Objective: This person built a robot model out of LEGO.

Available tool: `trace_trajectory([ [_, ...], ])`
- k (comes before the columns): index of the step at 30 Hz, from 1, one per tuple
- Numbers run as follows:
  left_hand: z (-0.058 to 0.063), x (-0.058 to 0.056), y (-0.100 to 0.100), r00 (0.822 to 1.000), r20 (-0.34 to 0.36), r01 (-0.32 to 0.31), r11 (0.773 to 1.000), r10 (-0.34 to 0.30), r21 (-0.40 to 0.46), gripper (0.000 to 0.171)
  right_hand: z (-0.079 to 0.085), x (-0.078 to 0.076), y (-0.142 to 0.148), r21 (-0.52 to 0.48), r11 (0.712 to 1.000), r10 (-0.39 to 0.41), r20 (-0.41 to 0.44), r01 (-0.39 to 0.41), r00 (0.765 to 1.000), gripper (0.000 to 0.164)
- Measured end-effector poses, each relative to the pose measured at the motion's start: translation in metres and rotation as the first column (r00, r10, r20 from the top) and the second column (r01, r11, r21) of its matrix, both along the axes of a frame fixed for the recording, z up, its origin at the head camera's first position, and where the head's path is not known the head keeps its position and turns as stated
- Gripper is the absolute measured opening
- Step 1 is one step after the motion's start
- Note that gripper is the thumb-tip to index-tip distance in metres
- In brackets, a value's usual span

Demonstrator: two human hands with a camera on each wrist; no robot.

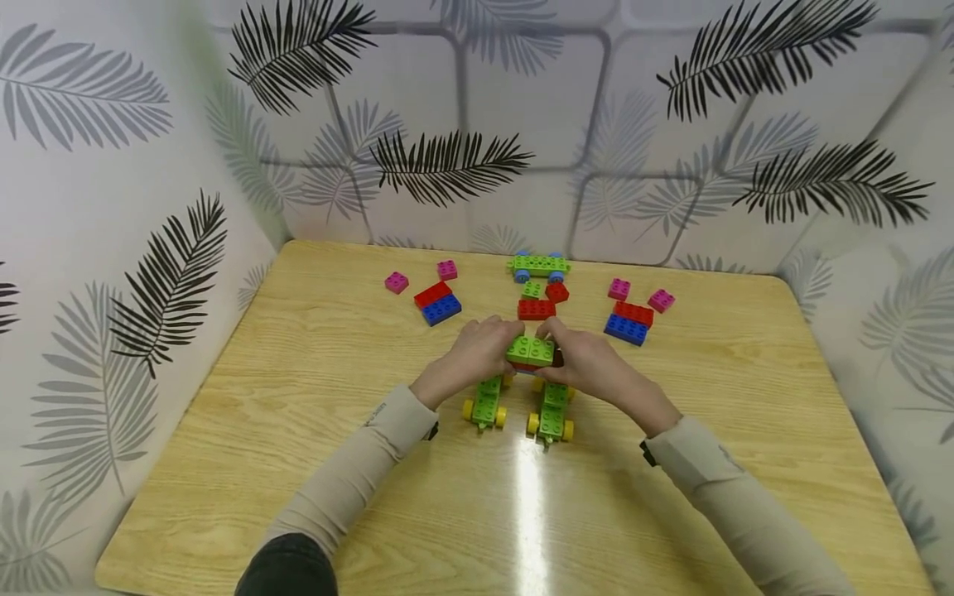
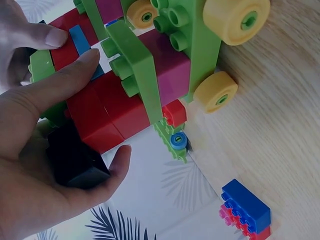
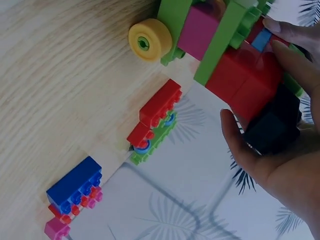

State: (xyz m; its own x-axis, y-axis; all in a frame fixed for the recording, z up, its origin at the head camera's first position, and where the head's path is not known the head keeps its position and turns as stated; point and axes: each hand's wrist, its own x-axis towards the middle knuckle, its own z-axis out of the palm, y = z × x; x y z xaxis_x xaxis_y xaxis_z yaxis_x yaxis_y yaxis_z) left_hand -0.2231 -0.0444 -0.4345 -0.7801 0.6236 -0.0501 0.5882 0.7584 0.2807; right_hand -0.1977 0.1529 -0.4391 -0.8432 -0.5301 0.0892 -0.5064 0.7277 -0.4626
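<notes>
My left hand [image 1: 488, 343] and right hand [image 1: 592, 364] grip a toy brick assembly from both sides, near the middle of the table. Two-by-two green bricks [image 1: 531, 349] form its top. Below them sit red bricks [image 2: 115, 110] and a narrow blue piece [image 2: 82, 45], with both thumbs close to it. A black brick [image 2: 75, 160] is at the far side, between the thumb and fingers in each wrist view. Lower down, green plates [image 2: 142, 70] and magenta bricks [image 2: 170, 67] join two green wheelbases [image 1: 486, 406] with yellow wheels [image 2: 218, 91].
Behind the hands stand a green wheelbase with blue wheels [image 1: 538, 265], a small green brick [image 1: 532, 290] and red bricks [image 1: 537, 310]. Red-and-blue pairs lie left [image 1: 442, 310] and right [image 1: 626, 329], near pink bricks [image 1: 397, 282]. A patterned wall borders the wooden table [image 1: 298, 463].
</notes>
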Motion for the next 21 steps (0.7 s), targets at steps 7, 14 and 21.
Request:
trace_trajectory([
  [7, -0.001, 0.002, 0.001, 1.0, 0.002, -0.007, 1.0, 0.007, -0.008, 0.04, 0.001, 0.0, 0.0, 0.02, 1.0, -0.003, -0.002, 0.003, 1.0, 0.043],
  [14, -0.001, 0.001, 0.001, 1.0, -0.007, -0.015, 1.0, 0.015, -0.012, 0.039, 0.005, -0.001, -0.002, 0.048, 0.999, -0.001, 0.004, 0.0, 1.0, 0.035],
  [21, -0.002, 0.0, 0.0, 1.0, -0.019, -0.006, 1.0, 0.006, 0.007, 0.038, 0.012, -0.003, -0.004, 0.067, 0.998, 0.013, 0.029, -0.015, 0.999, 0.028],
])
